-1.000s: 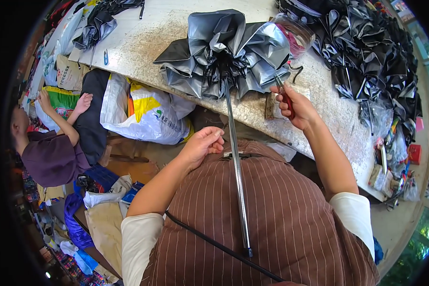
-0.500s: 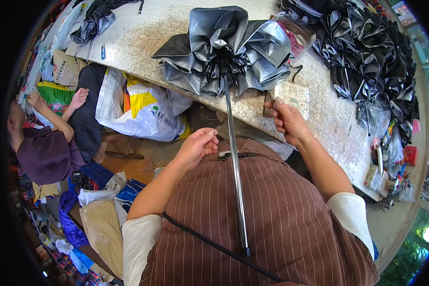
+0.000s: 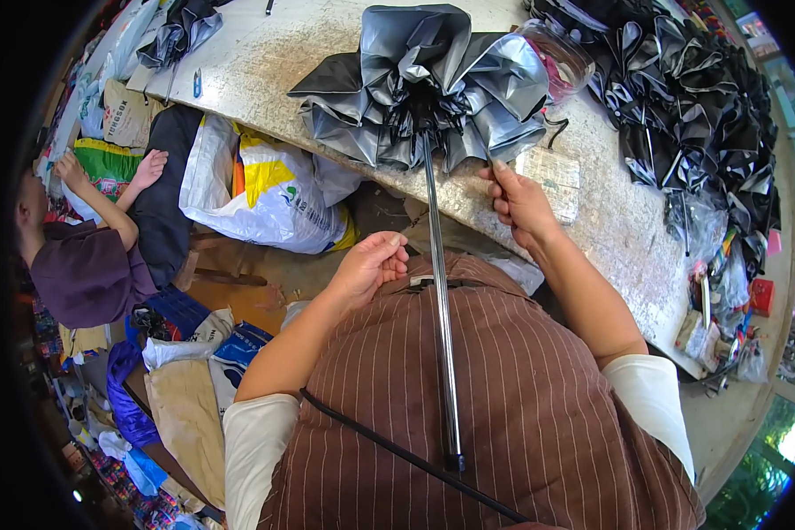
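Brown striped cloth fills the lower middle of the frame, and the butt of a long silver metal umbrella shaft point(image 3: 442, 353) is braced against it, running up to a half-collapsed grey and black umbrella canopy point(image 3: 424, 84) lying on the pale speckled surface point(image 3: 265, 53) at upper centre. The canopy is gathered in loose folds, not yet wrapped tight; it looks mid-job. The left hand point(image 3: 371, 265) is curled by the shaft at centre, its grip loosely together, seemingly on nothing. The right hand point(image 3: 519, 201) reaches to the canopy's lower edge, grip pinched on a rib tip. A heap of finished black umbrellas point(image 3: 689, 97) sits upper right.
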Demonstrator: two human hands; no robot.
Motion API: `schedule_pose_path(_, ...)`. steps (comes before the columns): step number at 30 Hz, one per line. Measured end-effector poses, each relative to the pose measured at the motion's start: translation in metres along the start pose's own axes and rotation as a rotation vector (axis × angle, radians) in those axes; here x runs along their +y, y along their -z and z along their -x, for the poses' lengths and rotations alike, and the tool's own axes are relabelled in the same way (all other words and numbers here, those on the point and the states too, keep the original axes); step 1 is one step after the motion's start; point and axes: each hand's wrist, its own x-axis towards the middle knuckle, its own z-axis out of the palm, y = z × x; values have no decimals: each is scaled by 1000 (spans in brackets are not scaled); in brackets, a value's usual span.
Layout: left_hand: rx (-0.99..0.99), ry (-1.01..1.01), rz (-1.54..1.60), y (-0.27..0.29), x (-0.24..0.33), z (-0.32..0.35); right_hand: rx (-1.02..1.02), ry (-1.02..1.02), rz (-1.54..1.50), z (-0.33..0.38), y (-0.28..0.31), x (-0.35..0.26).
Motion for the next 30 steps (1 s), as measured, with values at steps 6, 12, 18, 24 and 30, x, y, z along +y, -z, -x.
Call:
schedule_pose_path(6, -41, -21, 19, -5, 5, 2, -63, -22, 50, 10, 5, -10)
schedule_pose_path(12, -269, -39, 170, -51, 52, 10, -150, 178, -244, -12, 24, -48)
schedule_pose_path(18, -306, -56, 253, -86, 74, 16, -108, 179, 515, 9, 3, -45)
schedule_pose_path(24, -470, -87, 414, -100, 85, 12, -196, 461, 1690, -15, -9, 2)
schedule_pose_path(30, -602, -196, 443, -110, 108, 46, -419, 391, 1119, 5, 17, 4)
